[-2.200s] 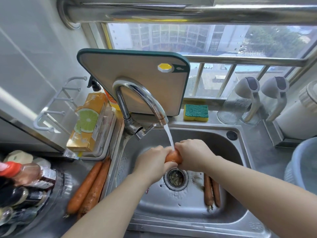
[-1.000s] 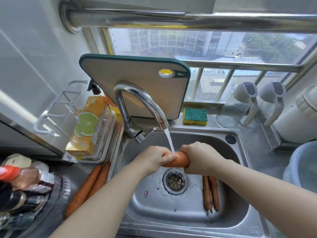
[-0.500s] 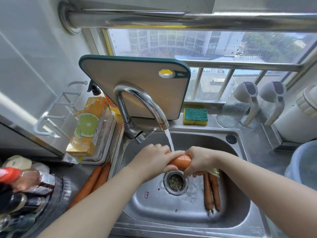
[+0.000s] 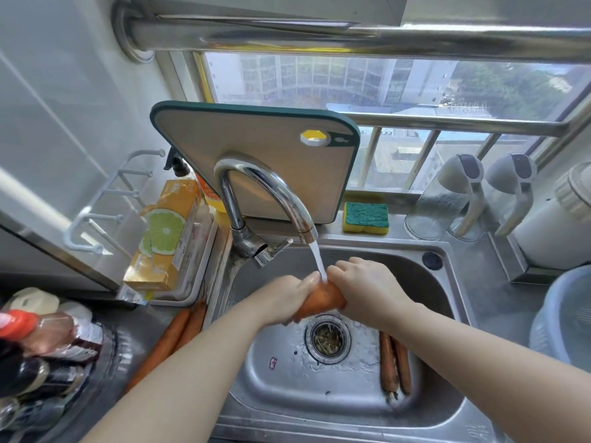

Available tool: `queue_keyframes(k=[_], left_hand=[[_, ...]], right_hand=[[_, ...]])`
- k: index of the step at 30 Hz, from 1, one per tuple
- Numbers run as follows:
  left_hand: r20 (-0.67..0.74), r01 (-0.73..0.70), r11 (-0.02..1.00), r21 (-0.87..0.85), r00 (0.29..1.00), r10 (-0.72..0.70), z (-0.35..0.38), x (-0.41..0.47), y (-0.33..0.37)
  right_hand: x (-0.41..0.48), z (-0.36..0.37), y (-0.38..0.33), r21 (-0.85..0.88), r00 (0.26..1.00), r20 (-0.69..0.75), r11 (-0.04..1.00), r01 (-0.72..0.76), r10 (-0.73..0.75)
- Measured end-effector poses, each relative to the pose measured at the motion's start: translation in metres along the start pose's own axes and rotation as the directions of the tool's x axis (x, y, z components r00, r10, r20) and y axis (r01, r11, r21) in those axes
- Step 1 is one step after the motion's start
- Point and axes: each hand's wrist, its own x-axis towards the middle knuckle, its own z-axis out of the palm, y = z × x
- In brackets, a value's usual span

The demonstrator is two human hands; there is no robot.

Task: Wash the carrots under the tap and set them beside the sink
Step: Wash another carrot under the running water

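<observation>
**A:** In the head view, what do the two hands do?

**B:** Both hands hold one carrot (image 4: 321,302) over the sink (image 4: 444,318), just above the drain (image 4: 329,338). The left hand (image 4: 287,298) is closed around the lower left end of it, and the right hand (image 4: 367,290) is closed around the upper right end. Only the middle of the carrot shows between them.

**A:** Is the water running?

**B:** Yes. A stream of water (image 4: 318,260) falls from the tap (image 4: 265,190) and lands on the carrot, right between the two hands.

**A:** Where are the other carrots?

**B:** Two carrots in the sink (image 4: 395,362) lie side by side on the bottom, to the right of the drain, touching each other. Two carrots on the worktop (image 4: 174,334) lie together on the left side of the sink, close to its rim. The left forearm partly covers their lower ends.

**A:** What stands around?

**B:** A cutting board (image 4: 256,161) leans upright behind the tap. A sponge (image 4: 366,217), green on top and yellow below, lies on the ledge at the right of the board. An orange box (image 4: 166,235) with a lime picture stands in a tray at the left of the tap. Some bottles (image 4: 41,343) are at the lower left edge, a little blurred.
</observation>
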Motion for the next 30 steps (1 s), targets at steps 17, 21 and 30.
queue_keyframes(k=[17,21,30], left_hand=[[-0.224,-0.229,0.658,0.718,0.818,0.529,0.015,0.003,0.006],[-0.236,-0.137,0.784,0.605,0.910,0.341,0.017,0.004,0.005],[0.169,0.049,0.998,-0.037,0.985,-0.042,0.004,0.003,0.013]], right_hand=[[0.001,-0.025,0.026,0.391,0.443,0.896,0.420,-0.819,0.029],[0.002,-0.028,0.022,0.306,0.612,0.775,0.754,-0.581,0.157],[-0.013,0.003,0.014,-0.194,0.997,-0.070,0.981,0.010,-0.024]])
